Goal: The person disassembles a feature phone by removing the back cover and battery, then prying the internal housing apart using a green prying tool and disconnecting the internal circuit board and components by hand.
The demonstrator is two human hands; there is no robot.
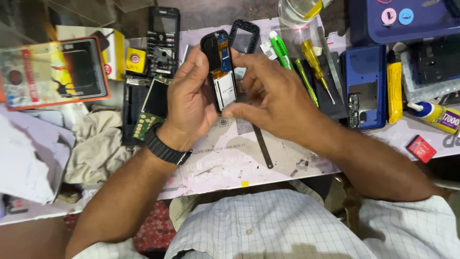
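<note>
Black slim phone body (218, 67), circuit bared | left hand (189, 103) grip clamped on it | right hand (273, 103) pinching its lower edge

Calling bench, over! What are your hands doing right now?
Left hand and right hand both grip the opened phone. Its circuit board shows. Nothing blocks them; screwdrivers lie beside.

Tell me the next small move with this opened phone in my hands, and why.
Probably press the loose white display panel flat. It sits on the black opened phone body, the left hand grips that body, and the right hand fingertips pinch the panel's lower edge.
</note>
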